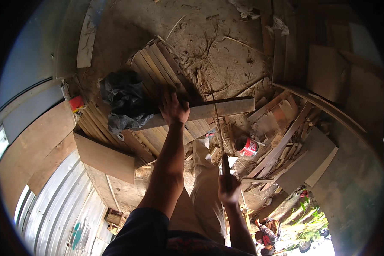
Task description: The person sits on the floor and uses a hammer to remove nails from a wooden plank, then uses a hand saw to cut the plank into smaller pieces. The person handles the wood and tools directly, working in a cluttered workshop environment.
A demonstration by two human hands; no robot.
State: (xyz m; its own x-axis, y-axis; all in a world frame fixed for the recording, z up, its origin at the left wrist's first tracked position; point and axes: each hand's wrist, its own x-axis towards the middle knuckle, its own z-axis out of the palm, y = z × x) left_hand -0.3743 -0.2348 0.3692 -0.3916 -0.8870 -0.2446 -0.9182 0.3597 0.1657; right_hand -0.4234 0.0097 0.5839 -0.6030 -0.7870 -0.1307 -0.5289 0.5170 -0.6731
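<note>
A long wooden plank (pixel 200 112) lies across a stack of slatted boards, its right end sticking out past the stack. On the plank's left part my left hand (pixel 175 110) presses down, its fingers reaching over the far edge and holding it. My right hand (pixel 229 188) is closed round the dark handle of a handsaw (pixel 219 133). The saw's narrow blade runs away from me and meets the plank near its right end. How deep the blade sits in the wood cannot be told.
A black plastic bag (pixel 123 96) lies on the slatted boards (pixel 151 64) at the left. Right of the saw stands a red can (pixel 247 146). Scrap wood (pixel 281 155) is piled at the right. A corrugated metal sheet (pixel 51 200) is at lower left. Another person (pixel 269 234) appears at lower right.
</note>
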